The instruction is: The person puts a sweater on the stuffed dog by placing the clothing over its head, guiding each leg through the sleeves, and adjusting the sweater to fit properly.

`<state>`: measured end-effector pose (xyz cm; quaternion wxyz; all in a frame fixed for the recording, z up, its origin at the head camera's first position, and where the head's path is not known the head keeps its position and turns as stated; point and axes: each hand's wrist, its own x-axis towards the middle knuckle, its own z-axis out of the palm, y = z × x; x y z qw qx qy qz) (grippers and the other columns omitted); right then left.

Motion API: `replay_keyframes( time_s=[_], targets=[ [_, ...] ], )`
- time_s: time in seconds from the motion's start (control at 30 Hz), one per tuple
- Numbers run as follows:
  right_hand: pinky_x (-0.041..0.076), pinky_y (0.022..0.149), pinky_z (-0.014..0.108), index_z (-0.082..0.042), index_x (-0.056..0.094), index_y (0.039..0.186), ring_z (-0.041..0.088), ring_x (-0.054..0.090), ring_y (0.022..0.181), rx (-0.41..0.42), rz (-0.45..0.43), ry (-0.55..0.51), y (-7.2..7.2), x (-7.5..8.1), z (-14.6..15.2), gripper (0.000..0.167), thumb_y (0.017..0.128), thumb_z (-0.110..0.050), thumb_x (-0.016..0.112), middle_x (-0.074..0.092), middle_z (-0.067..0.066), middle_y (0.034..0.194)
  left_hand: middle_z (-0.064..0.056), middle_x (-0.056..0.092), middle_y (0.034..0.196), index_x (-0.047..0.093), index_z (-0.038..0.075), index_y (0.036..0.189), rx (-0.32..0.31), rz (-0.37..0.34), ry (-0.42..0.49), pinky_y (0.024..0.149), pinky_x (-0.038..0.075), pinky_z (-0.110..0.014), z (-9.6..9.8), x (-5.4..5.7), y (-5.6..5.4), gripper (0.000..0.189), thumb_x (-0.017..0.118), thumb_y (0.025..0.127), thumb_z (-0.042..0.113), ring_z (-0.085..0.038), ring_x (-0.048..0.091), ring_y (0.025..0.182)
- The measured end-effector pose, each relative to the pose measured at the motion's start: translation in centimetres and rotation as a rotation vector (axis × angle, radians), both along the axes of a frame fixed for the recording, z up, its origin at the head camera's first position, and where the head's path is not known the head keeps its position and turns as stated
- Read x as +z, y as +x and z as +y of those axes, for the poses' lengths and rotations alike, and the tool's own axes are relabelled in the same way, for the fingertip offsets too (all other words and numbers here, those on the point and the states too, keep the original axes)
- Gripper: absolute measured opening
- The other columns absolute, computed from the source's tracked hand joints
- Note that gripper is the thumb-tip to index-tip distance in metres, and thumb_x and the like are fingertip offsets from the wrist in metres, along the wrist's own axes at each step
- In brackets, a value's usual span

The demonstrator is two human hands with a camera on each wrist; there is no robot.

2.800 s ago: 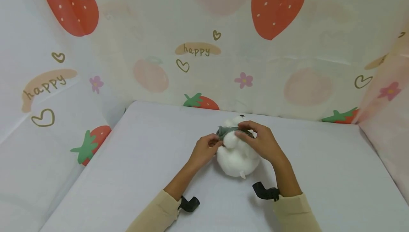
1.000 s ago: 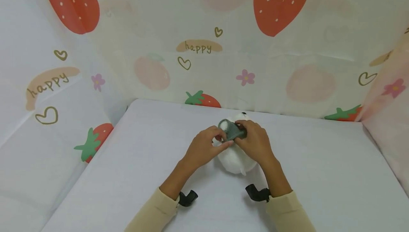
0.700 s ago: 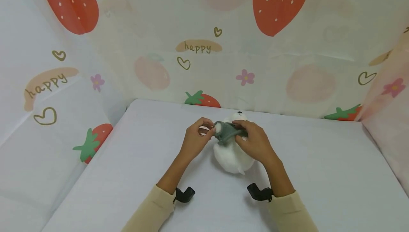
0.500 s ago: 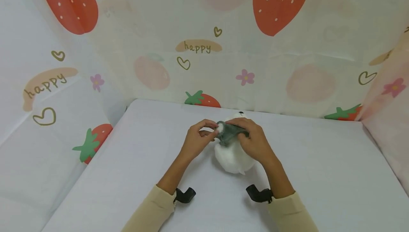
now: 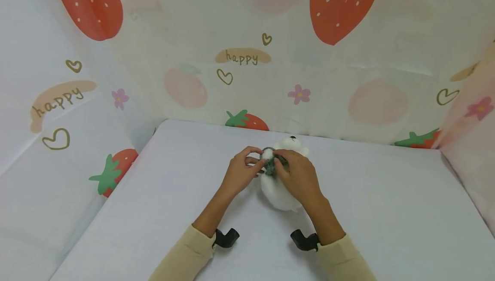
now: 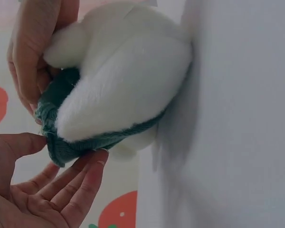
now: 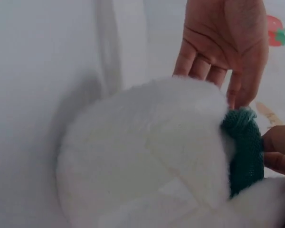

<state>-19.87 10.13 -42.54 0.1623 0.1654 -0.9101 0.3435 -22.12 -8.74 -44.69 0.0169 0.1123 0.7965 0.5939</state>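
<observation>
A cloth backdrop point(image 5: 247, 27) printed with strawberries rises behind the white table point(image 5: 193, 229). The white plush toy point(image 5: 280, 193) rests on the table near the far edge, its head toward the backdrop and its rounded body toward the person. It looks light and soft, likely to squash under pressure and roll or slide if pushed, so I would steady it by the broad body with spread fingers. The fur should give fair grip and shows nothing fragile.

The left hand point(image 5: 239, 174) has its thumb and fingers pinched round the outer edge of the green knit garment point(image 5: 270, 168); the right hand point(image 5: 300, 177) pinches the same knit farther in, thumb against bent fingers. The garment is a thin, stretchy piece, probably very light and limp, with a rolled rim that seems the firmest place to take hold; tugging on single loops could snag them. How it passes round the toy beneath the right hand is partly hidden, so I cannot be sure of it.

A stubby white limb point(image 6: 83, 116) lies against the knit's opening, soft enough to compress between two fingertips. Smallest is the dark nose point(image 5: 292, 137), best left ungripped.
</observation>
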Motion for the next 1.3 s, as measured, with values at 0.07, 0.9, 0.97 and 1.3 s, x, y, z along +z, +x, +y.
replay_keyframes(
  time_s=[0.07,0.9,0.97,1.3],
  targets=[
    [0.053,0.093,0.051,-0.008,0.073,0.122,0.029,0.066,0.116,-0.025,-0.012,0.001,0.0,-0.1,-0.1,0.026,0.1,-0.021,0.064,0.071,0.01,0.122,-0.007,0.077,0.097,0.064,0.014,0.123,0.001,-0.006,-0.006,0.072,0.06,-0.035,0.0,-0.1,0.0,0.027,0.069,0.098,0.023,-0.019,0.075,0.081],
    [0.056,0.074,0.046,-0.007,0.079,0.101,0.028,0.07,0.094,-0.118,-0.054,0.039,0.3,0.0,-0.4,0.015,0.091,-0.018,0.078,0.074,0.01,0.1,-0.013,0.07,0.105,0.064,0.0,0.131,0.014,-0.282,0.318,0.078,0.057,-0.029,0.8,-1.9,-0.7,0.044,0.069,0.088,-0.007,-0.015,0.066,0.094],
    [0.056,0.077,0.047,-0.007,0.079,0.101,0.028,0.069,0.097,-0.114,-0.064,0.045,0.3,0.0,-0.4,0.015,0.09,-0.016,0.079,0.074,0.01,0.101,-0.013,0.068,0.106,0.065,0.0,0.131,0.012,-0.274,0.313,0.078,0.057,-0.029,0.9,-2.2,-0.7,0.044,0.069,0.088,-0.007,-0.016,0.064,0.096],
    [0.056,0.084,0.049,-0.009,0.075,0.102,0.029,0.066,0.107,-0.092,-0.089,0.058,0.1,-0.2,-0.1,0.014,0.089,-0.01,0.079,0.072,0.009,0.106,-0.012,0.068,0.103,0.065,0.002,0.13,-0.013,-0.262,0.161,0.067,0.059,-0.035,0.6,-2.9,-1.1,0.034,0.068,0.095,0.005,-0.015,0.066,0.082]
  ],
)
